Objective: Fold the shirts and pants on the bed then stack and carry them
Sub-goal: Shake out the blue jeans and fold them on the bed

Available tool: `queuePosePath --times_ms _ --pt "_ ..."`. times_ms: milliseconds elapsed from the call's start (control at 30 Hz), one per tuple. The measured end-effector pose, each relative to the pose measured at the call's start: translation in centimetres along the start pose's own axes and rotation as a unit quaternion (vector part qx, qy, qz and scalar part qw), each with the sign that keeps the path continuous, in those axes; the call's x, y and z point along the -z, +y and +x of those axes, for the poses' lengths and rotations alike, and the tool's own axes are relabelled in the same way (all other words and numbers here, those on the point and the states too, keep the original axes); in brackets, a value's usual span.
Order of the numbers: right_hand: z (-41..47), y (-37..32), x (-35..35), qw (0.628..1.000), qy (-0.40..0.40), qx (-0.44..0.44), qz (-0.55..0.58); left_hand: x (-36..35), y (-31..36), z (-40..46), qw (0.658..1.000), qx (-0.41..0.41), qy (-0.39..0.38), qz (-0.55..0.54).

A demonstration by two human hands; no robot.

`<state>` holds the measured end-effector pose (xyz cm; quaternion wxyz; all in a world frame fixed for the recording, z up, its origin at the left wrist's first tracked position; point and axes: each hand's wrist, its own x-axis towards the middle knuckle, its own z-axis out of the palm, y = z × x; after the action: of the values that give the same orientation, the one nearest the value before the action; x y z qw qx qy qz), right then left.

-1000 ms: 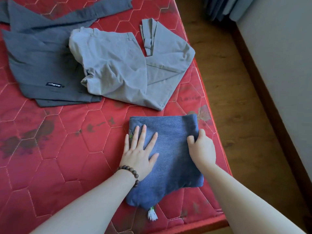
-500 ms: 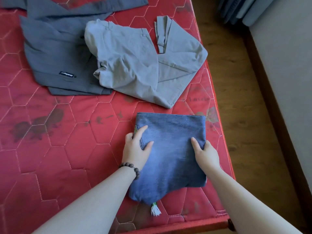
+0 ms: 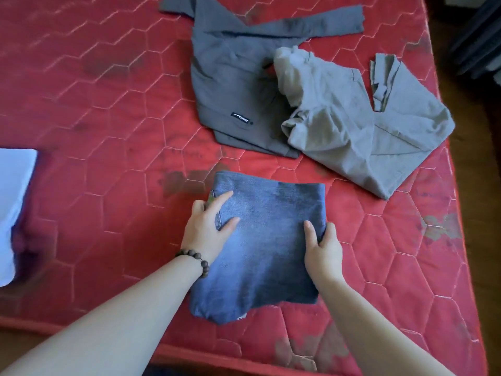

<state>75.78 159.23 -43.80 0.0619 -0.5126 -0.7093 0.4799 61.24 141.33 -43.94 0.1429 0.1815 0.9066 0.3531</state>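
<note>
A folded blue denim garment (image 3: 265,240) lies near the front edge of the red mattress (image 3: 95,131). My left hand (image 3: 208,229), with a bead bracelet on the wrist, grips its left edge, fingers on top. My right hand (image 3: 322,245) grips its right edge, thumb on top and fingers wrapped around the side. Behind it lie unfolded light grey pants (image 3: 357,120) and a dark grey shirt (image 3: 233,85) with a small black label, the pants partly overlapping the shirt.
A white folded cloth (image 3: 13,207) sits at the far left of the mattress. The mattress's front edge runs below my arms, its right edge (image 3: 461,213) borders a wooden floor. Dark curtains (image 3: 477,36) hang at the top right.
My left hand went from lying flat on the denim to gripping its left edge. My right hand took hold of the right edge. The view swung left, revealing the white cloth.
</note>
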Motion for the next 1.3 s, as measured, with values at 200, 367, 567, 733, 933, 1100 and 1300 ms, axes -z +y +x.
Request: queuePosePath --times_ms 200,367,567,733,933,1100,1300 --pt "-3.6 -7.8 -13.4 0.999 -0.024 0.038 0.009 12.0 -9.6 3.6 0.999 0.004 0.041 0.026" --pt "-6.0 -13.2 -23.8 0.998 -0.047 0.041 0.009 19.9 -17.2 6.5 0.997 0.032 0.056 0.041" --pt "-7.0 -16.6 -31.2 0.989 -0.018 0.076 -0.127 23.4 -23.5 9.4 0.980 0.046 0.059 0.187" --pt "-6.2 -18.5 -33.6 0.860 0.033 0.370 -0.349 22.0 -24.5 11.2 0.964 -0.077 0.007 0.254" --pt "-4.6 -15.5 -35.2 0.824 -0.010 0.322 -0.465 18.2 -25.3 11.4 0.943 -0.102 -0.020 0.316" --pt "-4.4 -14.5 -35.6 0.837 0.014 0.324 -0.440 17.2 -26.2 11.8 0.937 -0.123 -0.002 0.326" --pt "-3.4 -14.8 -34.4 0.865 -0.076 0.332 -0.369 17.9 -25.3 11.8 0.941 -0.091 -0.046 0.322"
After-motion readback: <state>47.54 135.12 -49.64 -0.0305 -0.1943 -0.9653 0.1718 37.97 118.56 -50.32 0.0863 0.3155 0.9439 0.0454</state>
